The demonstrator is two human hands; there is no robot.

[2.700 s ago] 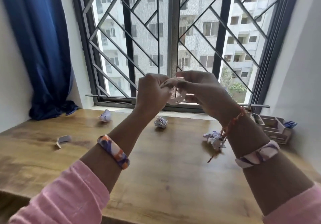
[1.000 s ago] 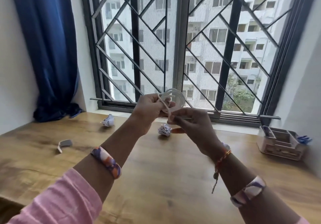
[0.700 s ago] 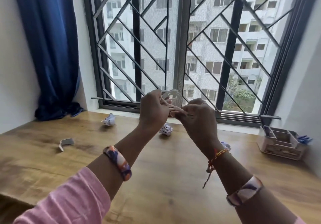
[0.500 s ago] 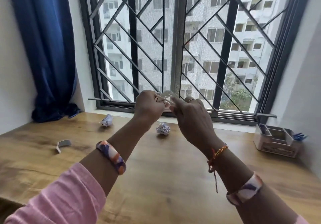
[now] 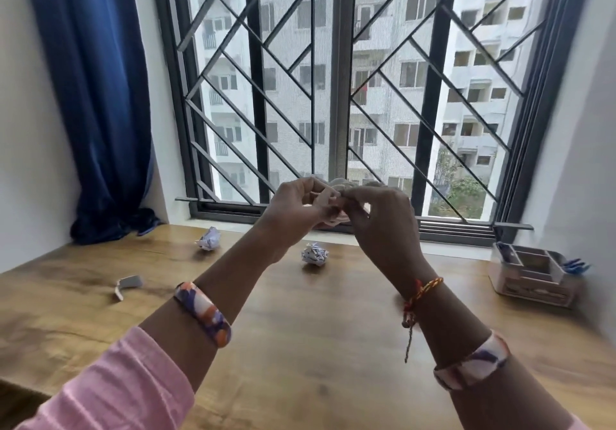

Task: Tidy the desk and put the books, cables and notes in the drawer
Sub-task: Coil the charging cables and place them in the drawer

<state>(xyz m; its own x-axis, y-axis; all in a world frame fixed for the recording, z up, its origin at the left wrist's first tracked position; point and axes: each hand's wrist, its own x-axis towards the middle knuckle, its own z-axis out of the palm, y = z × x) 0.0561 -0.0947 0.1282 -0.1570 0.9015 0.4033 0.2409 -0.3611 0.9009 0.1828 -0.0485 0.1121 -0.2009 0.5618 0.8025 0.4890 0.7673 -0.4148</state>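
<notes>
Both of my hands are raised above the wooden desk (image 5: pixel 300 346), in front of the window. Between them is a coiled white cable (image 5: pixel 328 196), mostly hidden by my fingers. My left hand (image 5: pixel 293 206) grips the coil from the left, and my right hand (image 5: pixel 380 213) pinches it from the right. Two crumpled paper notes lie on the desk near the window: one at the left (image 5: pixel 209 238), one in the middle (image 5: pixel 314 253) below my hands.
A small bent white piece (image 5: pixel 128 284) lies on the desk's left side. A pink desk organiser (image 5: pixel 530 278) with blue items stands at the right wall. A blue curtain (image 5: pixel 96 96) hangs at the left. The barred window (image 5: pixel 336 96) runs behind the desk.
My hands have kept working the cable coil, which was a visible open loop a second ago and is now bunched between my fingers. The view shifted slightly.
</notes>
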